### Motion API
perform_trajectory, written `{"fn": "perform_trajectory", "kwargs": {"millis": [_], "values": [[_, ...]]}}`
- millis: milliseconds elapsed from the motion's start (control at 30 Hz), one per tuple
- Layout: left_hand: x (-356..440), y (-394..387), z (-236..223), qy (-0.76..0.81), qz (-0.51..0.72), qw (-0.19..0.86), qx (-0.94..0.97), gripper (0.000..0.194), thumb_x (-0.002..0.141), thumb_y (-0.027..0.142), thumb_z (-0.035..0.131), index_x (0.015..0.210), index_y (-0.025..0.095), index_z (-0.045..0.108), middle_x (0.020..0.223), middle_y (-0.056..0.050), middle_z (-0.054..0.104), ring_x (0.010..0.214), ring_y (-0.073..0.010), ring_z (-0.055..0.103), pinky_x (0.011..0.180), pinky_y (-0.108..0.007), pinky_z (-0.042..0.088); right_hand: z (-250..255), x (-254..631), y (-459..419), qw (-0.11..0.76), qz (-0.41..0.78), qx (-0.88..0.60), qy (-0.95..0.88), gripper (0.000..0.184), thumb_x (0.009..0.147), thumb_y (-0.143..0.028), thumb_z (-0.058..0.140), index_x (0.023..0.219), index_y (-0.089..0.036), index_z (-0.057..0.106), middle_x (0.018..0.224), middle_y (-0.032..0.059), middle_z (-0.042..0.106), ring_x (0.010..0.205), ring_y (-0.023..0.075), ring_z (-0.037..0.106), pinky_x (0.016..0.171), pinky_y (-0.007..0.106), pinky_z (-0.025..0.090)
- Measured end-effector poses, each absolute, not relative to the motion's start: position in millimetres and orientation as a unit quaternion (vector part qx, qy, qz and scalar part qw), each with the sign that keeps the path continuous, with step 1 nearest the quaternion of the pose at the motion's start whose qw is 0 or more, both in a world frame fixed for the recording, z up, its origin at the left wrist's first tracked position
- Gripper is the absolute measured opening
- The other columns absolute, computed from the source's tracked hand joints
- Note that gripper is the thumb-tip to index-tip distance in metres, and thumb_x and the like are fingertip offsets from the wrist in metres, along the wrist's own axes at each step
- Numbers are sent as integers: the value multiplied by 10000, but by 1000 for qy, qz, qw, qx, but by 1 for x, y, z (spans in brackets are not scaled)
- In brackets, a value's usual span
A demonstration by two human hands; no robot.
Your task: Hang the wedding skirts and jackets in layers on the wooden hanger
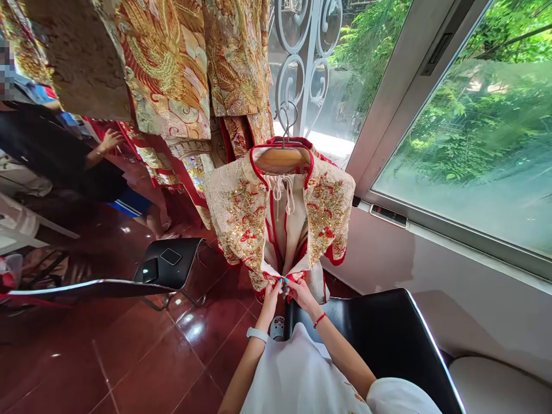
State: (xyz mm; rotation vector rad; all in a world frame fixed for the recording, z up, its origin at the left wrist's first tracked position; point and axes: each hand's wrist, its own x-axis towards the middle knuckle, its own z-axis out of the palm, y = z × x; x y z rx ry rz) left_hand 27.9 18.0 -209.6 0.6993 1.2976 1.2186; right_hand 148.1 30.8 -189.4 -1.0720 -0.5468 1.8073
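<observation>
A cream jacket (241, 213) with gold and red embroidery and red trim hangs on a wooden hanger (282, 156) from a white iron scroll grille (302, 57). Its front is parted, showing a cream lining with drawstrings. My left hand (272, 293) and my right hand (299, 292) meet at the jacket's bottom hem, fingers pinched on the two front edges. A white watch is on my left wrist and a red cord on my right.
More gold and red embroidered garments (172, 69) hang at the upper left. A black chair (172, 264) stands on the red tiled floor, another black chair (388, 333) is beside me. Another person (64, 155) sits at left. A large window (474, 132) fills the right.
</observation>
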Motion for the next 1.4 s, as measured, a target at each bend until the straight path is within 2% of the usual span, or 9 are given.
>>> {"fn": "perform_trajectory", "kwargs": {"millis": [233, 433, 633, 833, 967, 1133, 1267, 1400], "values": [[30, 20, -207, 575, 528, 535, 323, 498, 625, 650, 740, 714, 178, 608, 668, -14, 609, 705, -188, 572, 713, -327, 452, -187, 133, 24, 500, 707, -455, -207, 406, 559, -461, 867, 647, -183, 584, 559, -37, 558, 495, 85, 473, 472, 218, 387], [29, 24, -213, 606, 518, 497, 342, 503, 598, 638, 771, 579, 214, 501, 571, 31, 491, 633, -159, 469, 673, -319, 406, -187, 126, 24, 538, 660, -491, -185, 472, 490, -493, 857, 693, -202, 545, 632, -41, 575, 555, 91, 470, 537, 228, 385], [27, 26, -222, 621, 504, 492, 344, 521, 569, 649, 782, 560, 220, 487, 554, 39, 454, 633, -160, 454, 672, -325, 407, -187, 123, 27, 555, 628, -510, -194, 452, 482, -469, 848, 649, -213, 516, 577, -61, 512, 549, 90, 386, 539, 241, 331], [29, 22, -225, 609, 498, 506, 352, 509, 611, 678, 725, 601, 213, 520, 592, 28, 481, 653, -166, 467, 693, -330, 409, -186, 128, 32, 531, 662, -491, -195, 444, 484, -475, 859, 687, -194, 581, 621, -28, 578, 587, 121, 500, 566, 252, 391], [31, 19, -224, 605, 496, 510, 357, 487, 639, 635, 736, 576, 221, 488, 567, 36, 456, 643, -163, 462, 678, -321, 398, -182, 129, 34, 539, 659, -486, -196, 432, 486, -461, 864, 670, -199, 574, 599, -35, 574, 610, 137, 527, 589, 267, 421], [29, 21, -225, 604, 496, 511, 357, 467, 643, 609, 752, 583, 219, 502, 582, 25, 504, 663, -177, 493, 702, -327, 415, -182, 119, 41, 566, 627, -506, -175, 446, 467, -427, 875, 649, -213, 529, 641, -45, 599, 635, 125, 524, 649, 272, 457], [29, 28, -226, 602, 499, 517, 349, 472, 610, 617, 772, 605, 214, 526, 601, 12, 549, 685, -193, 534, 735, -343, 441, -183, 121, 50, 525, 644, -533, -158, 452, 483, -421, 879, 654, -217, 515, 592, -46, 581, 579, 123, 520, 549, 254, 429], [30, 28, -226, 593, 504, 527, 342, 468, 624, 629, 753, 637, 202, 562, 617, 3, 583, 680, -192, 558, 737, -344, 458, -184, 139, 43, 421, 712, -538, -163, 448, 505, -443, 893, 716, -188, 592, 566, -28, 592, 507, 125, 537, 482, 252, 441]]}}
